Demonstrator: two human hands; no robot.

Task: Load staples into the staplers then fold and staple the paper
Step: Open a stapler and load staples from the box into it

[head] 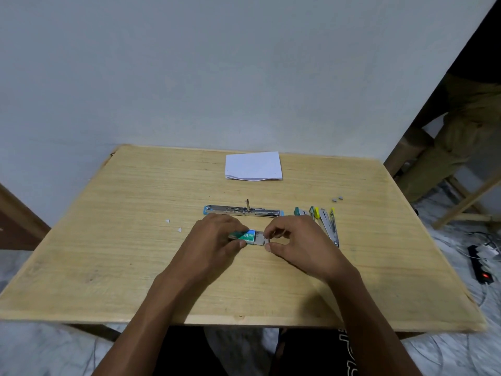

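Observation:
A small green staple box (245,236) lies on the wooden table (135,240) near its middle. My left hand (217,237) grips the box from the left. My right hand (295,240) pinches the grey inner tray (261,238) that sticks out of the box's right end. Just behind the hands lies a blue stapler (244,210), opened flat with its metal channel up. To the right lie green and yellow staplers (322,218), partly hidden by my right hand. A folded stack of white paper (253,166) rests near the far edge.
Two small grey staple pieces (337,199) lie at the right rear of the table. White paper scraps (173,225) lie left of my hands. A wall stands behind the table. A power strip (479,264) and cables lie on the floor at right, near a seated person's leg.

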